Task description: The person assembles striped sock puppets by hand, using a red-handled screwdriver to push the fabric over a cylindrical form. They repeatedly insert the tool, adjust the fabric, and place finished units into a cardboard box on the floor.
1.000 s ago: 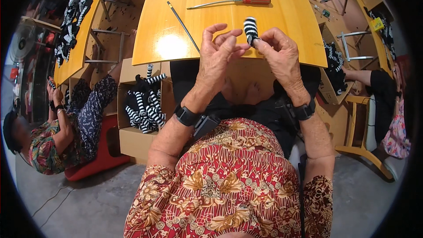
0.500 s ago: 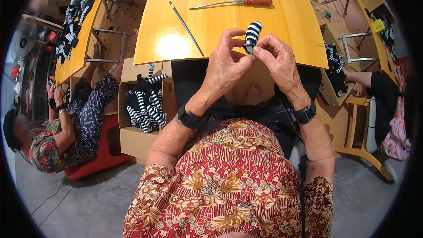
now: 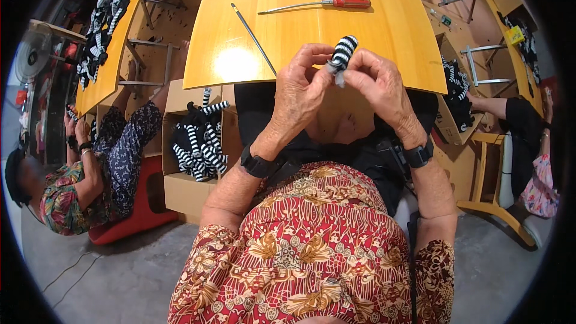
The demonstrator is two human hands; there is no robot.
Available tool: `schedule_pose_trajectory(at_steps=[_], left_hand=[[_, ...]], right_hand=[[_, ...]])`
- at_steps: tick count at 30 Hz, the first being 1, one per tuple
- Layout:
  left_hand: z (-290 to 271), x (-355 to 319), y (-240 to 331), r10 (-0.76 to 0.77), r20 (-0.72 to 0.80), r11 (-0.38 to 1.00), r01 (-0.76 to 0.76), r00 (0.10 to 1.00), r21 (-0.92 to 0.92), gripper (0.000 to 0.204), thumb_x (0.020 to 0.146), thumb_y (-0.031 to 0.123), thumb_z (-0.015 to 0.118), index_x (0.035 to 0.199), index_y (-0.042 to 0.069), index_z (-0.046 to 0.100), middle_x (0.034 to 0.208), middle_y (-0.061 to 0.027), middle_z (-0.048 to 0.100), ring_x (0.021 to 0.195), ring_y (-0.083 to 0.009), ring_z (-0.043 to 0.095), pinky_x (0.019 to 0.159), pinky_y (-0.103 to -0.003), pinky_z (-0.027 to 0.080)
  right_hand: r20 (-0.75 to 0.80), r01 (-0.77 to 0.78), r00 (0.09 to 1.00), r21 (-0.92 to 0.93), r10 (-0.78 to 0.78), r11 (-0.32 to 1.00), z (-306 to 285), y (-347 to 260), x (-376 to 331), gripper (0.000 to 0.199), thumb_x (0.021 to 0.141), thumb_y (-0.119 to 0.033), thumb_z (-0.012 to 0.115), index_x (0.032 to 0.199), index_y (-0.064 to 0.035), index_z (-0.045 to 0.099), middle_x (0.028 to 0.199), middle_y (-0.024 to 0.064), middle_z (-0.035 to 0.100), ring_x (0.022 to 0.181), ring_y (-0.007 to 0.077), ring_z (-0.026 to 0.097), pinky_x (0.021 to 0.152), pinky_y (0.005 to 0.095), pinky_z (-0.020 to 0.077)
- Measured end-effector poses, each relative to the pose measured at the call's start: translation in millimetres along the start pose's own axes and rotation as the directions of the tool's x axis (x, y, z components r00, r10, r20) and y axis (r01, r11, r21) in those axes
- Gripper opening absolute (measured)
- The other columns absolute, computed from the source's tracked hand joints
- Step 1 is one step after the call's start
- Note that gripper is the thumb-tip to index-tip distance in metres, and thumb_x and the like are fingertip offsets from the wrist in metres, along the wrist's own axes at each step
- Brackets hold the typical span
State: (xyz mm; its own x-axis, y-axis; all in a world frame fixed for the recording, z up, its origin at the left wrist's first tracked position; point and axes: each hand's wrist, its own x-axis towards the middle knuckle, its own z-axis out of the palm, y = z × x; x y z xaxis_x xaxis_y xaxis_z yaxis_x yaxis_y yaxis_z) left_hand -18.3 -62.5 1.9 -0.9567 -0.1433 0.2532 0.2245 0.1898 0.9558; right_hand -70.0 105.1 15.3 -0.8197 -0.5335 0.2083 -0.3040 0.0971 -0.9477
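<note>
Between my hands, just over the near edge of the yellow table (image 3: pixel 300 36), is a small black-and-white striped knitted tube (image 3: pixel 344 52). Its lower end shows greyish-white material, pinched from both sides. My left hand (image 3: pixel 305 84) grips that end from the left with thumb and fingers. From the right, my right hand (image 3: pixel 378 83) pinches the same end, its fingers curled. Beyond my hands lies a screwdriver (image 3: pixel 351 2) with a red handle. A thin dark rod (image 3: pixel 254 38) rests slantwise to the left of it.
An open cardboard box (image 3: pixel 186 195) at lower left holds striped knitted pieces (image 3: pixel 195 147). Another box (image 3: pixel 459 120) with dark pieces stands right of the table. Co-workers sit on both sides, the left one on a red chair (image 3: pixel 129 222). A wooden chair (image 3: pixel 495 207) is at right.
The striped tube has come slightly nearer and tilted, with more greyish-white material showing at its lower end. My left hand has shifted a little left and down.
</note>
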Motion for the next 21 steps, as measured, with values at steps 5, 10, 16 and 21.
schedule_pose_trajectory(at_steps=[5,10,16,21], left_hand=[[-3,-4,13,0.239,-0.043,0.956,-0.227,0.970,0.188,0.026,0.079,-0.006,0.062,0.105,0.002,0.062,0.091,-0.0110,0.068,0.071,-0.0178,0.069,0.062,-0.028,0.054],[-2,-10,8,0.268,-0.071,0.912,-0.229,0.961,0.341,0.022,0.083,-0.005,0.062,0.104,0.003,0.061,0.071,-0.0049,0.067,0.065,-0.0082,0.064,0.058,-0.023,0.049],[-4,-8,-5,0.118,-0.203,0.985,-0.088,0.972,0.150,0.011,0.088,-0.002,0.061,0.099,0.001,0.058,0.075,-0.0039,0.064,0.068,-0.0078,0.063,0.059,-0.023,0.051],[-2,-6,-9,0.179,-0.112,0.950,-0.142,0.978,0.277,0.009,0.090,-0.002,0.059,0.098,0.001,0.056,0.078,-0.0049,0.064,0.071,-0.0085,0.063,0.062,-0.023,0.052]], right_hand=[[0.022,-0.018,1.000,0.008,0.018,1.000,0,-9,-2,0.012,0.084,-0.010,0.062,0.080,-0.0007,0.054,0.071,0.0023,0.054,0.067,0.0104,0.049,0.062,0.0261,0.0422],[-0.008,0.024,1.000,-0.069,-0.024,0.997,7,-13,-5,0.012,0.083,-0.009,0.062,0.081,-0.0005,0.054,0.069,0.0033,0.051,0.065,0.0104,0.048,0.061,0.0264,0.0423],[-0.050,-0.004,0.999,-0.082,0.000,0.997,6,-10,-4,0.013,0.083,-0.009,0.064,0.081,0.0004,0.055,0.070,0.0060,0.056,0.066,0.0128,0.053,0.063,0.0278,0.0450],[-0.198,0.069,0.975,-0.144,-0.097,0.987,18,-6,3,0.017,0.084,-0.008,0.065,0.098,-0.0014,0.060,0.085,0.0074,0.061,0.081,0.0162,0.062,0.071,0.0301,0.0516]])
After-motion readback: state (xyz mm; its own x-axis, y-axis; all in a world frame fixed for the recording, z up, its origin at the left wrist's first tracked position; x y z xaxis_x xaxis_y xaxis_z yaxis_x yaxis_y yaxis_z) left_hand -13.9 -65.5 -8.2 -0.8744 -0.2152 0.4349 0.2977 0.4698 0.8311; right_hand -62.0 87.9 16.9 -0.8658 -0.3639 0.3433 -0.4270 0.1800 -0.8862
